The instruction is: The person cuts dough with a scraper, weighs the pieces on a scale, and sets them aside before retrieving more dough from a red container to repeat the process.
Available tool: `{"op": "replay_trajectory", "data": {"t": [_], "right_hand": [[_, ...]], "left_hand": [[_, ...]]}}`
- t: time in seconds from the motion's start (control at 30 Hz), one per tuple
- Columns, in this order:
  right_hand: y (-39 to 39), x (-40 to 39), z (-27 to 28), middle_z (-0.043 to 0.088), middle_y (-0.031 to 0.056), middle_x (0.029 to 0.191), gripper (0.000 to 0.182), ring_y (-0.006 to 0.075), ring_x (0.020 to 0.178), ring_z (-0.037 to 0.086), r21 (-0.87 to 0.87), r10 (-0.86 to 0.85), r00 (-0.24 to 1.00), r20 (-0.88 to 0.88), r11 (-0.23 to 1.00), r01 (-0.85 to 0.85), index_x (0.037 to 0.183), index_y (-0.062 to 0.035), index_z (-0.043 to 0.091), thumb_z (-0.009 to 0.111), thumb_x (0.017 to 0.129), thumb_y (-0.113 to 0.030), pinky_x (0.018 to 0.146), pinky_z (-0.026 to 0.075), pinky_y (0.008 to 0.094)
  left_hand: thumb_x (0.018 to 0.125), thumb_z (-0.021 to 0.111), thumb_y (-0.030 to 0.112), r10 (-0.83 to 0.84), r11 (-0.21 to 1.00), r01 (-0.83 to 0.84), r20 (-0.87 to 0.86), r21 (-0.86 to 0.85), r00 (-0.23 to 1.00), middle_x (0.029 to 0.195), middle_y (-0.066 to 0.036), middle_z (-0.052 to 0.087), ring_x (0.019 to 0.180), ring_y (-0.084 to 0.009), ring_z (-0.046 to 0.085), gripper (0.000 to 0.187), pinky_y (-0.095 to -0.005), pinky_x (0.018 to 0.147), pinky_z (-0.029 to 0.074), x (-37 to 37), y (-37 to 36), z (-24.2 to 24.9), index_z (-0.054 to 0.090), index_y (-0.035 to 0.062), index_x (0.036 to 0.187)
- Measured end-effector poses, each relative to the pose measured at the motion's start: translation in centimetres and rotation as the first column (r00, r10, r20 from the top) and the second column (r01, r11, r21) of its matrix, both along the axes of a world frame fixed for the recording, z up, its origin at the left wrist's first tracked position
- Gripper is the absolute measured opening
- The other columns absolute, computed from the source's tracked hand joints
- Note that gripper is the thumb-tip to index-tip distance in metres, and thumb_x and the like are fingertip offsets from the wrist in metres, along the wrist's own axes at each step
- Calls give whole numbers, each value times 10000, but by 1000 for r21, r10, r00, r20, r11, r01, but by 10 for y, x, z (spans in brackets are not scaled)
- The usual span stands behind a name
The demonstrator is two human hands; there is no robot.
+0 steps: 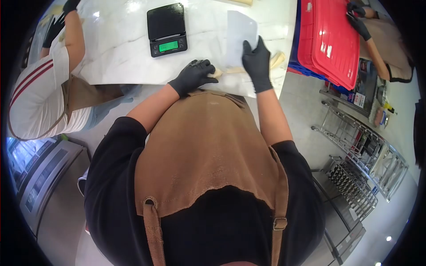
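A pale strip of dough (230, 70) lies along the near edge of the marble-look table, its far-right end (278, 59) bending away from me. My left hand (194, 76), in a black glove, has its fingers curled around the strip's left end. In my black-gloved right hand (257, 62) is a translucent white dough scraper (239, 37), gripped at its right side, with the blade tilted over the table. The right hand covers part of the dough behind it. A black digital scale (166, 31) with a lit green display stands beyond my left hand.
Red lidded crates (330, 40) stand right of the table (120, 53). At left, a person in a white shirt (42, 95) works with black gloves; another person's gloved hand (358, 25) touches the red lid. Metal racks (359, 146) stand at lower right.
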State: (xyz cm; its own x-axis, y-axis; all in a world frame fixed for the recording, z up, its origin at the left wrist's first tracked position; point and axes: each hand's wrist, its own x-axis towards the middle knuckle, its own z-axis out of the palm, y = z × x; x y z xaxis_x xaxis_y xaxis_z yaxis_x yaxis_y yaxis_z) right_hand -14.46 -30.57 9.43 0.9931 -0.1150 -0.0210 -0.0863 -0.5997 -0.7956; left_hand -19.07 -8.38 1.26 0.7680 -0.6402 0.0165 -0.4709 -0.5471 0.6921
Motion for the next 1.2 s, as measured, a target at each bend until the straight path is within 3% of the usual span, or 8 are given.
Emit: {"op": "replay_trajectory", "data": {"t": [0.33, 0.43, 0.5, 0.57, 0.73, 0.9, 0.97, 1.2], "right_hand": [[-37, -12, -22, 707, 181, 1110, 363, 256, 1019, 669, 364, -155, 985, -82, 915, 174, 1234, 66, 570, 671, 920, -86, 899, 510, 356], [-115, -3, 8, 698, 156, 1140, 362, 206, 1013, 660, 165, -204, 955, 216, 971, 170, 1256, 76, 567, 662, 928, -44, 888, 510, 325], [-150, -9, 28, 687, 146, 1176, 377, 182, 1020, 651, 336, -363, 927, 99, 889, 312, 1279, 71, 568, 661, 927, -30, 887, 506, 303], [-175, -22, 31, 679, 132, 1199, 379, 174, 1026, 642, 440, -454, 883, 120, 821, 363, 1285, 69, 573, 659, 928, -25, 895, 501, 301], [-206, -56, 18, 625, 141, 1274, 477, 256, 1069, 642, 557, -584, 811, -39, 661, 503, 1374, 29, 506, 630, 914, 19, 899, 532, 360], [-220, -79, 15, 631, 148, 1254, 464, 260, 1056, 647, 694, -594, 791, -149, 507, 511, 1364, 44, 501, 623, 918, 11, 891, 533, 365], [-220, -82, 13, 629, 149, 1258, 462, 260, 1058, 648, 711, -589, 784, -199, 464, 529, 1363, 46, 499, 620, 918, 15, 892, 535, 365], [-195, -71, -7, 644, 123, 1231, 433, 216, 1072, 635, 656, -462, 879, -115, 630, 417, 1322, 49, 542, 645, 903, 13, 899, 518, 331]], "left_hand": [[867, 728, 107, 599, 708, -508, 36, -490, 800, 1048, -99, 690, 913, -184, 674, 237, -323, 746, 557, 110, 64, 29, 686, 62, 1096], [896, 703, 279, 487, 743, -667, 723, -50, 490, 1148, -153, 670, 1127, -356, 595, 331, -456, 969, 461, 139, 84, 14, 652, 78, 1155], [871, 732, 309, 349, 812, -534, 538, 234, 767, 1276, -147, 620, 1242, -345, 532, 448, -453, 1035, 406, 120, 45, 1, 621, 77, 1238], [797, 793, 425, 153, 978, -114, 227, -174, 962, 1265, -134, 610, 1161, -335, 563, 651, -436, 1013, 418, 62, -30, -4, 582, 97, 1318], [891, 701, 380, 8, 1000, -6, -144, 15, 990, 1019, -139, 669, 902, -300, 649, 428, -406, 818, 504, 32, -115, 4, 620, 65, 1170], [1006, 525, 226, -60, 878, -435, -949, -198, 311, 864, -111, 698, 637, -188, 631, 273, -337, 653, 529, 59, -92, 44, 614, 26, 1168], [1007, 533, 261, 286, 957, -250, -341, 145, 896, 850, -133, 696, 573, -249, 618, 283, -361, 619, 526, 54, -62, -3, 624, 45, 1165], [834, 747, 345, 168, 986, -167, 230, -26, 959, 1137, -132, 614, 1057, -340, 589, 506, -459, 910, 471, 17, -83, 11, 595, 111, 1257]]}}
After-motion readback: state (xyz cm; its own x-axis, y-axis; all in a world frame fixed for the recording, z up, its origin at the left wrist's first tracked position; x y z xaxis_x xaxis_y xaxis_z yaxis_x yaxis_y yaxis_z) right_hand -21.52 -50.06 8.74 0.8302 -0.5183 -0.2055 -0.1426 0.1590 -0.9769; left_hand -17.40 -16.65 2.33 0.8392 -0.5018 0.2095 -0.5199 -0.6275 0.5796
